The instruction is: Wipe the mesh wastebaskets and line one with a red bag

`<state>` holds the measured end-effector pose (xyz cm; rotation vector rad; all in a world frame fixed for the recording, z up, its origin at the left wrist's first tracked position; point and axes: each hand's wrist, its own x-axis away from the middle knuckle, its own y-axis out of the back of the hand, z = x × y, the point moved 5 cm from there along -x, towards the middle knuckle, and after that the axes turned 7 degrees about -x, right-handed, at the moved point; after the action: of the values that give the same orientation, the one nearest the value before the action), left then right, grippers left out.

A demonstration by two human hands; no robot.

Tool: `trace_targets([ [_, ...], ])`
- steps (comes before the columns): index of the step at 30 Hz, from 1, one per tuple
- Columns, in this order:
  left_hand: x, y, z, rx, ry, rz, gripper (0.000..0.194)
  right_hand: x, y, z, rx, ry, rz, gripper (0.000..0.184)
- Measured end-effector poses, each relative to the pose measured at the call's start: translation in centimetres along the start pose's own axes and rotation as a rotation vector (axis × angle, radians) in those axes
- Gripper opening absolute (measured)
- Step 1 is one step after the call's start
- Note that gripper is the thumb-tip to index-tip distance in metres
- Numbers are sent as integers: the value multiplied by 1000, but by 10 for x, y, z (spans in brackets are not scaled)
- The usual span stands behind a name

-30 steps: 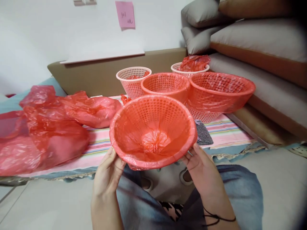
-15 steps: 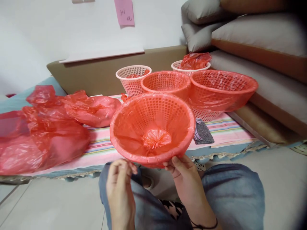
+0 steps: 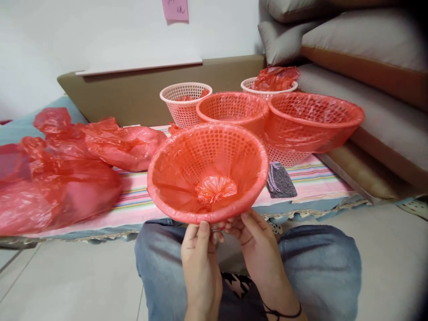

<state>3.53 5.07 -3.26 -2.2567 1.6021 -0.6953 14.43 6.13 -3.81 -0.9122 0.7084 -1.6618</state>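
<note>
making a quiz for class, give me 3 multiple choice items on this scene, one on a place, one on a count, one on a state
1. Where do both hands grip the held basket?
A. near rim
B. far rim
C. its two sides

2. How many baskets stand on the striped cloth behind it?
A. two
B. four
C. six

3. The held basket is
A. bare
B. lined with a red bag
C. upside down

Key: 1 A, the left hand and right hand meet under the near rim; 2 B, two pale and two red ones stand there; 3 B, red film covers its inside, bunched at the bottom.
</note>
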Motion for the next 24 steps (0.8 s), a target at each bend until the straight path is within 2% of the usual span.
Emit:
trace_targets([
  [5,-3,2,2,56,46,-21,34,-2,6,16,-13,107,-83,20],
  [10,-2,1,2,127,55,25,31,1,11,29,30,231,-146,19],
  [14,-2,0,3,127,63,58,30,3,8,29,50,195,-99,19],
  [19,-6,4,-2,143,51,14,33,4,2,27,39,98,-45,27],
  [24,-15,20,-14,79,48,-14,42,-1,11,34,30,145,-86,27],
])
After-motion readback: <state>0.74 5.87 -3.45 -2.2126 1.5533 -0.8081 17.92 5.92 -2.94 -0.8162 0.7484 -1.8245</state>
